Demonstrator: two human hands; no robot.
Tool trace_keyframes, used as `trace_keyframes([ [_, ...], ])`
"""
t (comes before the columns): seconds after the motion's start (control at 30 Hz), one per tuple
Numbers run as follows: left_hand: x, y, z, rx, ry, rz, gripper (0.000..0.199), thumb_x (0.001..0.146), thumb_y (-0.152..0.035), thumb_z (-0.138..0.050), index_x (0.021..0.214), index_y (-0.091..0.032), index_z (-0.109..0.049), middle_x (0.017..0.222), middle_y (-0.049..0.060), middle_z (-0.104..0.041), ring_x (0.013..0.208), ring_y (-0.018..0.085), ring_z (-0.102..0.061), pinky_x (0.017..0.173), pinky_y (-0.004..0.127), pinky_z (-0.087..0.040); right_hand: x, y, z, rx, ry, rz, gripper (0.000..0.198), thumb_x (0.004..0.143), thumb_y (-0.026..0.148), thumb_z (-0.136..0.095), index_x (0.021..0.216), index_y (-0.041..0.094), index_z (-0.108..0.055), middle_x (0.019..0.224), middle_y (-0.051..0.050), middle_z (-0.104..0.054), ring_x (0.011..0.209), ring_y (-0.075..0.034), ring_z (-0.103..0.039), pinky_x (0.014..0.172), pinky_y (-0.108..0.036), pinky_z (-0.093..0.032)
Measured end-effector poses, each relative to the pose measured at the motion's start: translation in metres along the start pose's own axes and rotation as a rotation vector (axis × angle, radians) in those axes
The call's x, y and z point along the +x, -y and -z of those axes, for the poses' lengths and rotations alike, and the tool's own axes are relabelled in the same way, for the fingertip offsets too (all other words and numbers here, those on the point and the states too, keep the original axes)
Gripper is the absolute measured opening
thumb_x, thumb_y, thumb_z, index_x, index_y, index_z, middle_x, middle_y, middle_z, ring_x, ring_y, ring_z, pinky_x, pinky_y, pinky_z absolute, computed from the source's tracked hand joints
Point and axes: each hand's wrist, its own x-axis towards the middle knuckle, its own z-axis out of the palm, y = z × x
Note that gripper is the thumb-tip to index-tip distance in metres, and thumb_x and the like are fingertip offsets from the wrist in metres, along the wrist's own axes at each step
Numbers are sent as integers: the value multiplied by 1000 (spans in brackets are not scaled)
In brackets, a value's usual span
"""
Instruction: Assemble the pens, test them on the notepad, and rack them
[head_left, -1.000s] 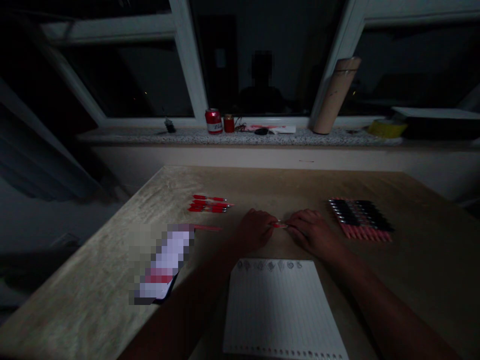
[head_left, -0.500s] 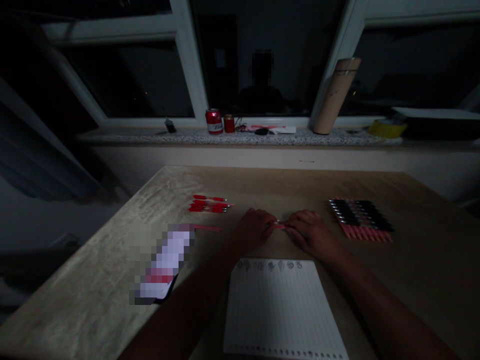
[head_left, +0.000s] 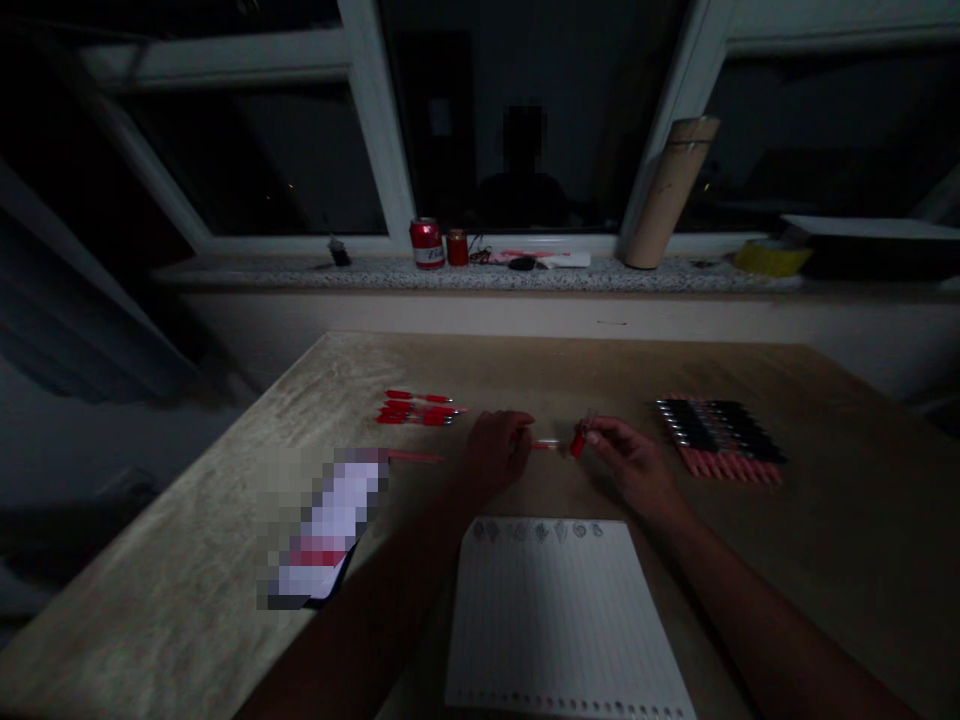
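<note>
My left hand (head_left: 497, 452) is closed around a red pen part (head_left: 544, 444), whose thin, pale end sticks out to the right above the table. Just across from it, my right hand (head_left: 628, 455) pinches a short red pen piece (head_left: 577, 441) between thumb and fingertips, with something clear rising above it. A narrow gap separates the two parts. Left of my hands lies a small pile of red pens (head_left: 417, 410). To the right, a neat row of black and pink-red pens (head_left: 712, 432) lies side by side.
A lined notepad (head_left: 562, 615) with small doodles lies between my forearms. At left are a lit phone (head_left: 330, 530) and a reddish stick (head_left: 417, 457). On the windowsill (head_left: 375, 272) stand a red can (head_left: 427, 244), a red jar (head_left: 457, 248), a tall cylinder (head_left: 670, 195) and yellow tape (head_left: 772, 258).
My hands were close together on one red pen. Now they are apart: the right has moved slightly right with a short red piece, and the left keeps the other part.
</note>
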Motion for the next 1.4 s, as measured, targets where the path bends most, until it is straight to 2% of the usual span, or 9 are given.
trace_keyframes([
  [0.33,0,0,0,-5,-14,20,19,85,-25,-46,96,-17,-59,82,4,-65,76,16,-58,81,33,-42,1,-7,1,-24,-31,22,24,81,43,-57,92,22,-60,91,-7,-68,84,-20,-63,79,-36,-50],
  [0.57,-1,3,-2,1,-26,16,18,85,-25,-46,95,-17,-59,83,4,-65,74,15,-58,80,33,-43,-2,-10,0,-61,25,46,20,84,38,-54,94,21,-56,93,-6,-65,86,-19,-61,79,-34,-48],
  [0.77,-2,4,-3,7,-41,15,18,85,-26,-47,96,-17,-59,82,4,-65,77,16,-58,80,33,-42,-4,-12,-1,-185,170,10,21,86,39,-51,93,20,-57,89,-6,-65,81,-19,-60,77,-35,-47],
  [0.93,-2,3,-2,7,-36,19,18,84,-25,-48,96,-16,-59,83,4,-65,76,15,-57,79,32,-42,-1,-12,-1,-81,46,25,23,84,42,-54,93,20,-57,90,-6,-65,83,-19,-60,78,-35,-46],
  [1.07,-1,2,-1,9,-11,8,17,85,-24,-47,94,-16,-59,82,4,-65,75,15,-57,78,31,-42,1,-13,0,28,-33,-15,24,80,42,-59,91,21,-58,88,-5,-64,83,-18,-60,79,-34,-46],
  [1.4,0,-7,1,-47,95,-90,20,84,-30,-50,95,-16,-61,81,4,-65,77,16,-58,80,32,-41,1,-14,-1,83,-13,-47,26,82,42,-57,98,22,-60,97,-6,-65,89,-19,-60,82,-34,-46],
])
